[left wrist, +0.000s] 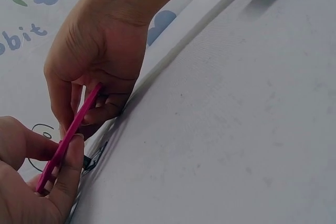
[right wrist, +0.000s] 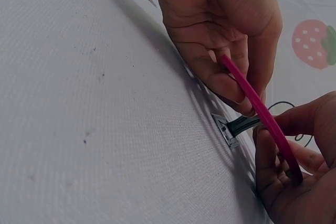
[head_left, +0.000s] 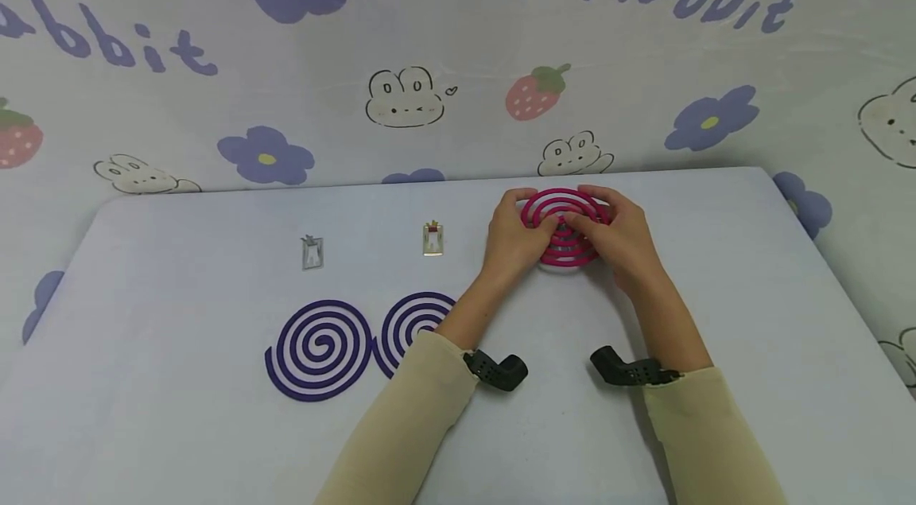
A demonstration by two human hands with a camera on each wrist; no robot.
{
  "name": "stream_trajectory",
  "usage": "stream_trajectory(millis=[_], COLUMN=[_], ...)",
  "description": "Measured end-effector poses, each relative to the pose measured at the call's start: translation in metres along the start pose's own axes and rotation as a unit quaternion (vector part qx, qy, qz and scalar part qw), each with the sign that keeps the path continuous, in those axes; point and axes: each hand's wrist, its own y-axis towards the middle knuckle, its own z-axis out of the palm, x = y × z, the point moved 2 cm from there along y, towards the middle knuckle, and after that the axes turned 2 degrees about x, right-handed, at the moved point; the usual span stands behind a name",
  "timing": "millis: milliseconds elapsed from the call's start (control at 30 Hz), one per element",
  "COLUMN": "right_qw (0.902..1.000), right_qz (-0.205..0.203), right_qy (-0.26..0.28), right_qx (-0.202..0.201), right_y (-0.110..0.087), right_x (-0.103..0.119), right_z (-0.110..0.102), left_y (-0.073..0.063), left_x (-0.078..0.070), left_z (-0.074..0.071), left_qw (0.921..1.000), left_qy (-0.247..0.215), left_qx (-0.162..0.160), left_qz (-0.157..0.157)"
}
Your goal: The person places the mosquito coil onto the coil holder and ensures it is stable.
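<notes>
A pink mosquito coil is held by both hands above the back right part of the table. My left hand pinches its left side, with the thumb on top near the centre. My right hand grips the right side the same way, its thumb also near the middle. Seen edge-on in the right wrist view, the coil is tilted. Under it stands a small metal coil stand with a dark green upright that reaches the coil; whether the two are joined is hidden by fingers.
Left of the hands, a gold-coloured stand and a silver stand lie on the white table. Nearer the front are two purple coils side by side, the left coil whole in view, the right coil partly behind the left forearm.
</notes>
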Motion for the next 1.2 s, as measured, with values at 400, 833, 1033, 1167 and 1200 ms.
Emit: stream_trajectory(millis=[400,833,1033,1167,1200], right_qw=[0.9999,0.9993,0.9958,0.9926,0.9920], right_qz=[0.007,-0.017,-0.048,-0.065,-0.067], right_qy=[-0.014,-0.033,-0.078,-0.100,-0.104], right_qx=[-0.004,-0.005,-0.011,-0.022,-0.025], right_y=[-0.0007,-0.0013,-0.0041,-0.0060,-0.0064], right_x=[0.0028,0.0051,0.0068,0.0091,0.0096], right_z=[-0.0025,-0.0016,-0.0022,-0.0032,-0.0034], left_y=[0.0006,0.0010,-0.0005,-0.0012,-0.0013], left_x=[-0.0034,-0.0017,-0.0023,-0.0035,-0.0038], left_z=[0.0015,0.0013,0.0014,0.0008,0.0003], left_qw=[1.0000,0.9998,0.9999,0.9999,0.9999], left_qy=[-0.002,-0.009,-0.003,0.000,0.001], left_qx=[-0.004,-0.009,-0.003,0.005,0.006], left_qz=[-0.008,-0.014,-0.013,-0.010,-0.009])
